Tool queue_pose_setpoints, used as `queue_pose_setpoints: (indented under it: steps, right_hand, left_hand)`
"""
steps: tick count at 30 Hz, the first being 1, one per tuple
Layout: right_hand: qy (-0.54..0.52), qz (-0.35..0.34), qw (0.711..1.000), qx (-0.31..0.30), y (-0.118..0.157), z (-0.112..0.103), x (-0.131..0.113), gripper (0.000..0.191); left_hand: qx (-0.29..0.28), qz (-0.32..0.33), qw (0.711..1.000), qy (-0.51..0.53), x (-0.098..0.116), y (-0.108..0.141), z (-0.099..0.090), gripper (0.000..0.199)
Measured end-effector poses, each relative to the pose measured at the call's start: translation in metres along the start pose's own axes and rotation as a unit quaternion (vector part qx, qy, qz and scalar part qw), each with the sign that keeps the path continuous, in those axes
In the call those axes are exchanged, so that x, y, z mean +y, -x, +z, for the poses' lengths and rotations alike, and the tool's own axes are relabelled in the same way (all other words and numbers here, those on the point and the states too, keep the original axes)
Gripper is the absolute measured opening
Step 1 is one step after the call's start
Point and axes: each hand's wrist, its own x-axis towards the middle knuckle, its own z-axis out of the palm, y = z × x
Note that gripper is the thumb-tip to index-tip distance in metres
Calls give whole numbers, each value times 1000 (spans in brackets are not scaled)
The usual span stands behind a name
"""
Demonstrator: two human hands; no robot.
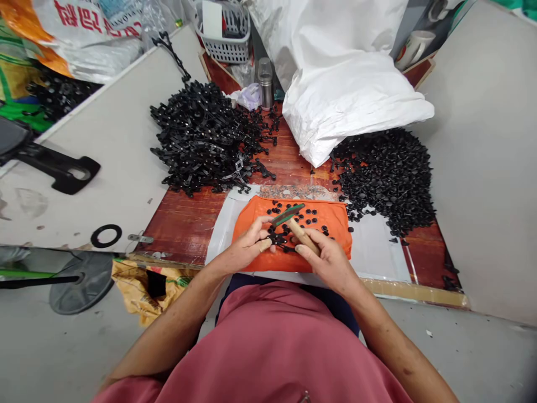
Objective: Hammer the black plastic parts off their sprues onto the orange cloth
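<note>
A dusky red shirt (268, 341) fills the lower middle, worn by a person sitting at a reddish-brown table (178, 226). At the table's far side, a big white sack (348, 89) slumps forward, its lower edge by the right-hand heap. To the left rises a heap of linked black parts (203, 140); to the right spreads a heap of small black pegs (392, 182). Between them, near the person, lies an orange cloth (251, 221) on a pale sheet (377, 252).

Both hands work over the cloth. The right hand (331, 260) is closed around the wooden handle of a small hammer (305, 237), whose green-edged head tilts toward the left hand (247, 246). That hand pinches a jointed black part (279, 239) between thumb and fingers, just above the cloth; whether its index finger touches the hammer head is unclear.

Smallest are the black caps (310, 219) set out in loose rows on the cloth, around the held part. One piece appears to be under way, with many pegs left to use; whether the linked parts are finished or waiting cannot be told.
</note>
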Motion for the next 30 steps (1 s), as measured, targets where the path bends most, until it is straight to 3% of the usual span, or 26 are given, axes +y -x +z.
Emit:
queue_pose_setpoints:
  steps: [3,8,14,19,22,25,28,30]
  right_hand:
    - [-50,10,998,-25,6,9,-3,16]
    - [-64,8,997,35,10,21,-4,8]
    - [-233,108,965,50,8,21,-1,30]
    - [-316,127,938,63,9,18,-1,41]
    - [-317,120,937,90,10,21,3,43]
    - [-261,111,952,116,11,30,6,35]
    - [-182,83,977,75,15,39,0,23]
    - [-156,58,985,32,19,39,-7,17]
  left_hand:
    - [7,11,999,39,-3,-2,10,49]
    - [135,20,985,104,-8,-3,21,39]
    - [136,-20,971,198,-8,13,16,48]
    - [205,-15,964,169,-7,21,11,42]
    - [221,-23,965,141,-6,24,21,38]
    - [190,-21,967,170,-1,22,45,38]
    - [174,12,958,226,10,17,63,37]
    - [182,16,954,236,17,17,57,37]
